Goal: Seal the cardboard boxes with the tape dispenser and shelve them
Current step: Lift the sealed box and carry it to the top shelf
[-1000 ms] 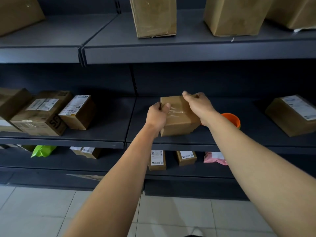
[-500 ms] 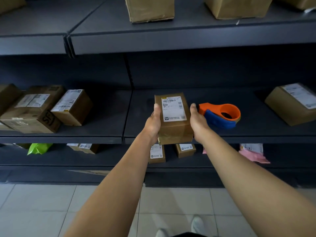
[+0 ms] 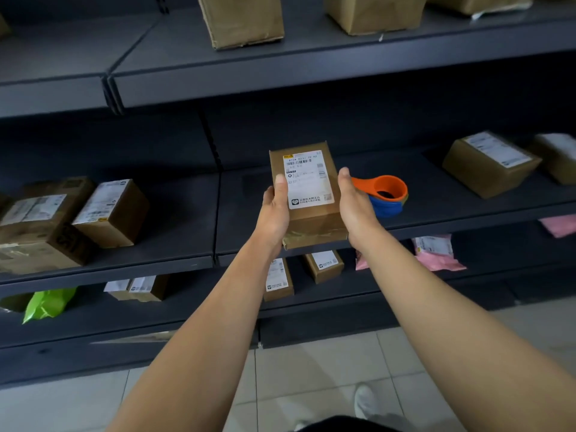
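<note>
parcel depot: dark shelving stacked with labelled boxes

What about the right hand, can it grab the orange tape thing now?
Probably yes, once it lets go: the right hand holds the box with the left hand, but the dispenser sits just beside it on the shelf, nothing between.

box between hands, dispenser right
</note>
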